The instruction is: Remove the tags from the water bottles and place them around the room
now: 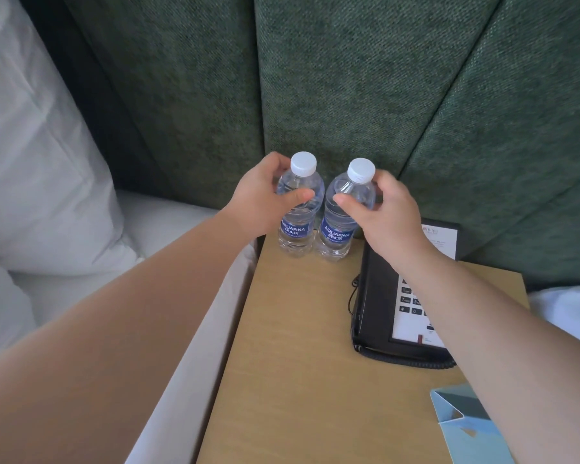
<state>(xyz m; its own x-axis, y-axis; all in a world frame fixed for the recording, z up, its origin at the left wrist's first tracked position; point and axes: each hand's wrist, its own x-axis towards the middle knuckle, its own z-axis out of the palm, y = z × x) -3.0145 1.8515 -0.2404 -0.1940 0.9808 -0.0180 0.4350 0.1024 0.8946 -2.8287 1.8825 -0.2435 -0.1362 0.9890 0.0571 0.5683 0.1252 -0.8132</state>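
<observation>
Two clear water bottles with white caps and blue labels stand upright side by side at the back of a wooden bedside table (302,329). My left hand (262,199) wraps the upper part of the left bottle (298,226), thumb across its front. My right hand (389,212) holds the right bottle (339,229) just under its cap. Both bottles rest on the tabletop. No tag shows on either neck.
A black telephone (375,306) with a white keypad and coiled cord lies right of the bottles, a small card behind it. A light blue folded card (466,426) sits at the table's front right. Green padded headboard (349,78) behind; white pillow (31,162) and bed to the left.
</observation>
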